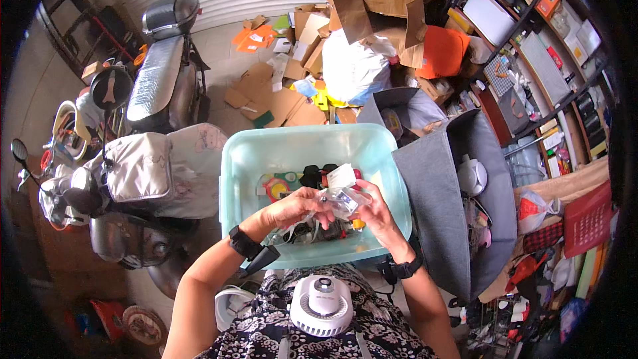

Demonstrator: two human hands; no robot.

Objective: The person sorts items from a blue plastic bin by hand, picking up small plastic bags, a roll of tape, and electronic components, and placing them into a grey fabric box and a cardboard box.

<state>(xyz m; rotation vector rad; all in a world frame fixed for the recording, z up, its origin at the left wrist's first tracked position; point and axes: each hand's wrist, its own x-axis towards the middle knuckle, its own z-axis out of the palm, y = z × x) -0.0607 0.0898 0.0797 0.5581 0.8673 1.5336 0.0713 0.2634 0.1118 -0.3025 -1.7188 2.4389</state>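
Over a light green plastic storage bin [299,134], my left hand [296,208] and my right hand [374,212] hold a small clear plastic bag [344,198] between them. Something small and dark shows through the film, too blurred to name. Inside the bin, below the hands, lie a round yellow and red item [277,189], a black item [312,175], a white card or box [341,176] and several dark cables [301,232]. My hands hide part of the bin's contents.
A grey fabric storage box [431,209] stands against the bin's right side. To the left is a covered motor scooter [154,85]. Flattened cardboard [264,89] and a white plastic bag [356,70] lie beyond. Crowded shelves [543,65] line the right.
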